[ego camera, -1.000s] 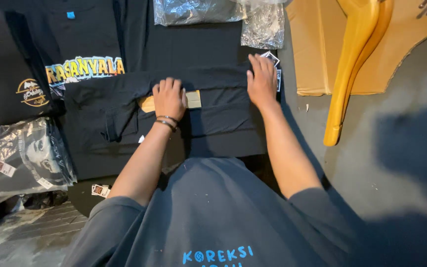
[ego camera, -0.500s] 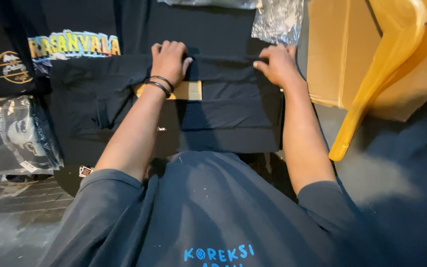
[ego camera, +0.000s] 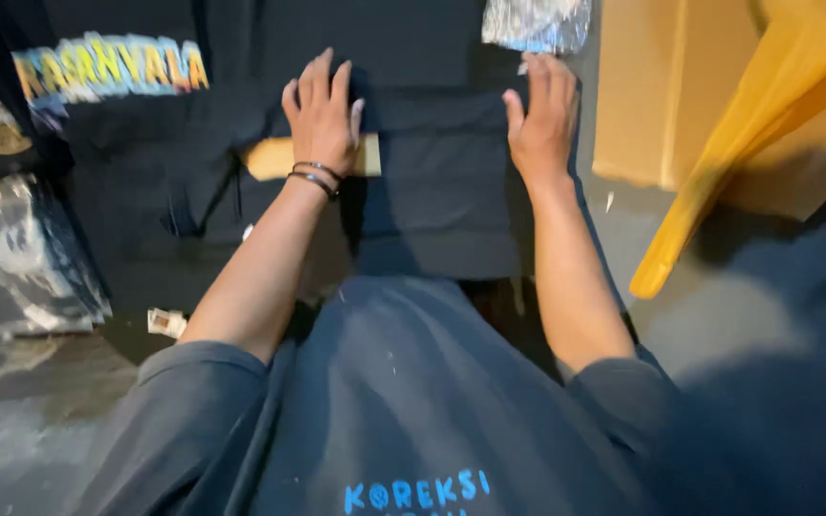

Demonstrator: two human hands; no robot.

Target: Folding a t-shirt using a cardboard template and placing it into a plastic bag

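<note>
A black T-shirt [ego camera: 442,182] lies partly folded on the floor in front of me. My left hand [ego camera: 322,115] presses flat on its upper middle, fingers spread, with dark bracelets at the wrist. A tan cardboard strip [ego camera: 270,158] pokes out from under that hand and the cloth. My right hand [ego camera: 542,119] rests flat on the shirt's right edge, thumb out to the left. Neither hand grips anything; both lie palm-down on the fabric.
Another black shirt with a colourful print [ego camera: 107,72] lies at upper left. A bagged shirt in clear plastic [ego camera: 21,258] sits at left. A crinkled plastic bag [ego camera: 537,21] is at the top. A yellow plastic chair leg [ego camera: 719,182] and cardboard [ego camera: 642,96] stand at right.
Both hands have slid a little up the shirt and the view has tipped and shifted; the fold under them looks flatter than before.
</note>
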